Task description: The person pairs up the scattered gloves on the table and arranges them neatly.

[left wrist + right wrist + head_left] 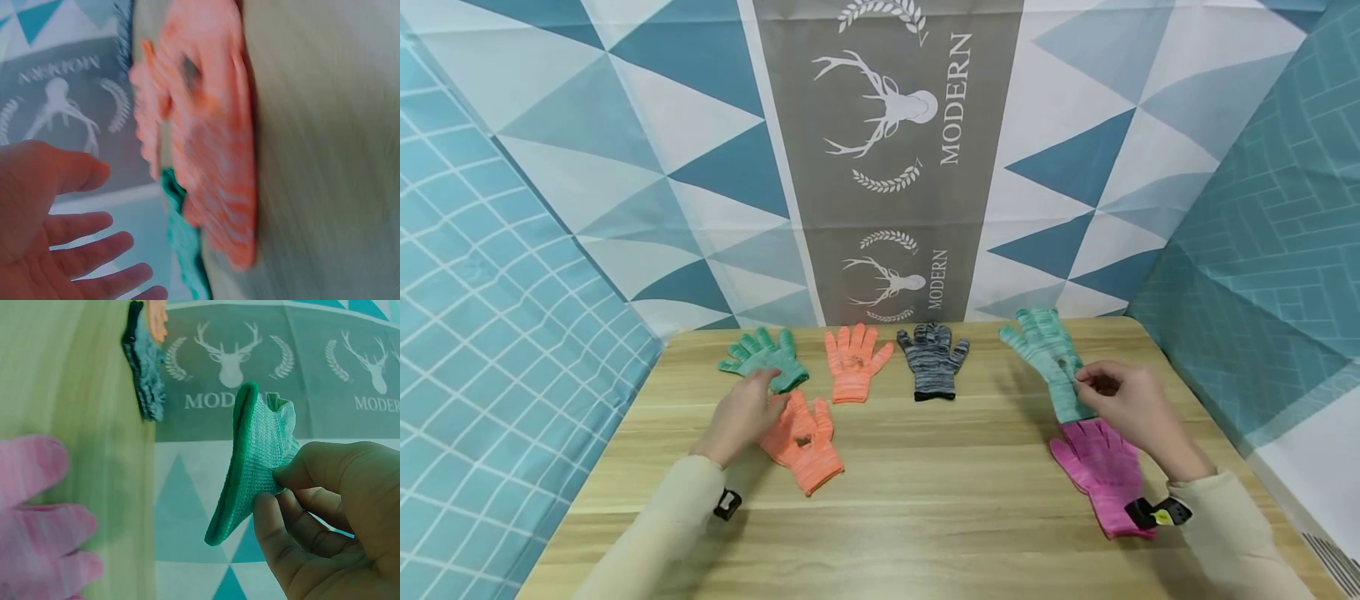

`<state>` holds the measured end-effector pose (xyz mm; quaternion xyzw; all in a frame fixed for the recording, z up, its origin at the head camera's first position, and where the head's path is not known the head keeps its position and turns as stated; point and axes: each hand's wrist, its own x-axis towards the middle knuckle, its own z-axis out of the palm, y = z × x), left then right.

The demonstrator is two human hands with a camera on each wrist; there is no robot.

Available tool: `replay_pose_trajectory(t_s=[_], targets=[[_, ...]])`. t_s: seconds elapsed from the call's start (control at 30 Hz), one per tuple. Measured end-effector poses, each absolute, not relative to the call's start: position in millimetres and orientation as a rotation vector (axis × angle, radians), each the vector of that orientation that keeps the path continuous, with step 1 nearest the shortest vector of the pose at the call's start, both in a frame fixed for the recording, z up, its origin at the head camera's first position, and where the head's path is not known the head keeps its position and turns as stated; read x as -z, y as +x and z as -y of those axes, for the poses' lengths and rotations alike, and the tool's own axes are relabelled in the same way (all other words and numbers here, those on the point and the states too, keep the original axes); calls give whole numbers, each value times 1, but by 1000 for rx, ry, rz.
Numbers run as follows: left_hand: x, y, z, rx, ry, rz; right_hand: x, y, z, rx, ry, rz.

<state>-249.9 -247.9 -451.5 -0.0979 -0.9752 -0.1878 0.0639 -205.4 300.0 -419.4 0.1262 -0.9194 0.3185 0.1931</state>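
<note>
My right hand (1131,404) pinches a light green knit glove (1051,358) between thumb and fingers. In the right wrist view that green glove (250,469) is raised, its darker cuff edge facing the pink glove. Just below it in the head view lies a pink glove (1105,475), partly behind my right wrist. My left hand (743,417) hovers with fingers spread over an orange glove (805,446) that has a dark mark. Beyond the left fingertips a second green glove (767,358) lies on the table. The left wrist view shows the left hand (75,231) holding nothing.
A second orange glove (850,362) and a grey-black glove (932,362) lie side by side near the back edge of the wooden table (925,508). Patterned cloth (887,167) hangs behind, and blue cloth sides (482,275) flank the table.
</note>
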Motion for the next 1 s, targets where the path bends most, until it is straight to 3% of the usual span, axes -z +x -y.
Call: replay_pose_trajectory(t_s=[0.37,0.67,1.0], targets=[[462,-306,274,671,-65,3061,440,-199,-296,-882,394,2574],[476,-316,287,492,74,3069,447,-192,-295,-908,331,2661],[472,-319,278,651,-15,2900,456,-187,-296,-943,294,2683]])
